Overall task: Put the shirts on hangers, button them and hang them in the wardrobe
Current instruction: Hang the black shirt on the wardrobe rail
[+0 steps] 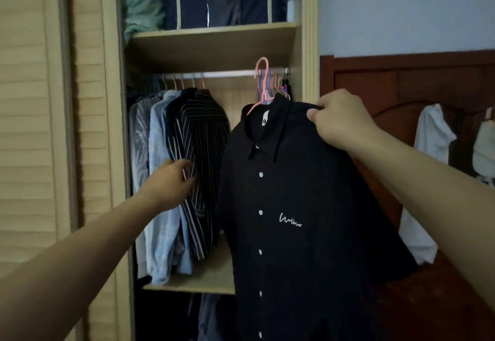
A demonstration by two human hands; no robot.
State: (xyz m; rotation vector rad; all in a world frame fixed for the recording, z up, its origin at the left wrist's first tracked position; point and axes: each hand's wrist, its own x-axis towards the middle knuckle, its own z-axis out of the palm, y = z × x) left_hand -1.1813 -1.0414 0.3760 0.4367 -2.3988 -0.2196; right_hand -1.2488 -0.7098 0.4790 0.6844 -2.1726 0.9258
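A black short-sleeved shirt (294,206) with white buttons, buttoned down its front, hangs on a pink hanger (261,83). My right hand (340,123) pinches its shoulder and holds it up in front of the open wardrobe. The hanger's hook is level with the white rail (227,74); I cannot tell whether it rests on it. My left hand (171,182) presses against a dark striped shirt (201,147) hanging on the rail, with fingers apart. Several lighter shirts (158,180) hang left of the striped one.
A bunch of bare hangers (278,83) sits at the rail's right end. A shelf (214,43) above holds a storage bag and bedding. A slatted door (34,126) stands at left. A brown door (428,99) with white clothes is at right.
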